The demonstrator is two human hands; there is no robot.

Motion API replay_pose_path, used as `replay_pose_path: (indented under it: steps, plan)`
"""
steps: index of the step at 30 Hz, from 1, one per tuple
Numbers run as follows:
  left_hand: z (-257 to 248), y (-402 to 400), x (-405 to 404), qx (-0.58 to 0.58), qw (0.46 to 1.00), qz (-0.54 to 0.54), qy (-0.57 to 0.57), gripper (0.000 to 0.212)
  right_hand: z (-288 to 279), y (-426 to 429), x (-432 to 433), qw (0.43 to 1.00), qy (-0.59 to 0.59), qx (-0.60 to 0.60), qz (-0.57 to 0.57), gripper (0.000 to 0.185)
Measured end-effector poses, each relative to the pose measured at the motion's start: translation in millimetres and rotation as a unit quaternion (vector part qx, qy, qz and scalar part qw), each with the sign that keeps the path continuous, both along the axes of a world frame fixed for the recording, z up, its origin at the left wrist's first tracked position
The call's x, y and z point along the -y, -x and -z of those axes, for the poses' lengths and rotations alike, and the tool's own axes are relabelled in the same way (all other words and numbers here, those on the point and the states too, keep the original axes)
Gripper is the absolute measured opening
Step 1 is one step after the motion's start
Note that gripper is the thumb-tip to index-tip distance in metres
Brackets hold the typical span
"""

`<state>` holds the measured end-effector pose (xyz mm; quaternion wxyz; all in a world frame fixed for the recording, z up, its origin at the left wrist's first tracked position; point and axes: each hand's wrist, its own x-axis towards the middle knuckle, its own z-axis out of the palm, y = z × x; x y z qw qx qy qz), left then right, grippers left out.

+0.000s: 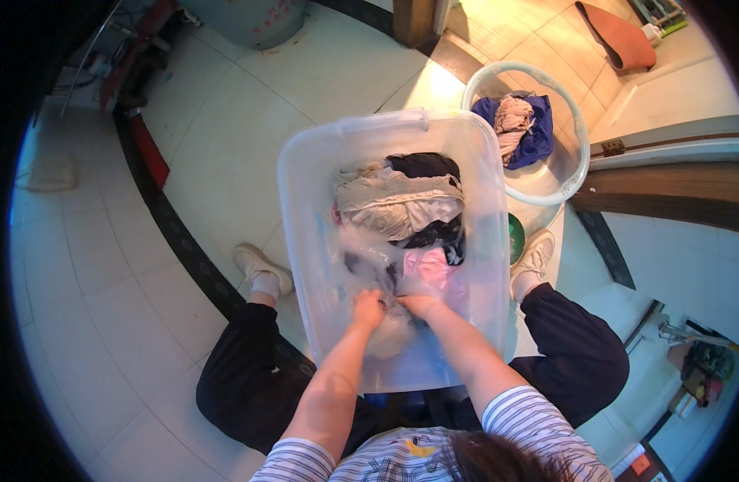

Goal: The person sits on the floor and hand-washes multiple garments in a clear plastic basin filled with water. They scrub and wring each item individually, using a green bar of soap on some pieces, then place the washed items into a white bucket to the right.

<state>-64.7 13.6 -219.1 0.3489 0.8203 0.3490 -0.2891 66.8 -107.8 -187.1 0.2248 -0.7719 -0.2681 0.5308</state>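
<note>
A clear plastic storage tub stands between my legs, with cloudy, sudsy water and clothes in it. My left hand is closed on a wet dark cloth at the water's surface. Beside it, my right hand touches the same cloth; its fingers are partly under water, so its grip is hard to tell. A pink garment lies just beyond my right hand. Farther off in the tub are a beige garment with a gathered waistband and black clothes.
A round pale basin holding a blue cloth and a twisted pink cloth stands at the tub's far right, near a doorway. A green bowl sits by my right shoe. A large rounded container stands at the top left.
</note>
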Motion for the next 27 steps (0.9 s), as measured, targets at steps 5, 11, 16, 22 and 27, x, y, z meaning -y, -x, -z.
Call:
replay_pose_path:
  steps: [5,11,16,22,27]
  plan:
    - [-37.6,-42.8,1.6,-0.062,0.737,-0.592,0.321,0.033,8.4,-6.8,-3.3,0.979,-0.004,0.202,-0.039,0.017]
    - [-47.5,-19.0,6.8,0.088,0.531,-0.561,0.629,0.04,-152.1,58.3,-31.1,0.9,-0.377,0.217,-0.01,0.016]
    - [-95.4,-33.7,15.1,0.149,0.594,-0.55,0.568,0.038,-166.3,46.0,-14.5,0.831,-0.463,0.307,-0.011,0.034]
    - [-108.5,-40.6,27.0,0.169,0.667,-0.563,0.459,0.035,-131.0,26.0,-9.2,0.803,-0.486,0.333,-0.085,0.04]
    - [-141.2,-53.8,6.8,0.107,0.873,-0.452,0.149,0.034,-70.0,-17.8,-4.7,0.917,-0.193,0.341,0.078,0.029]
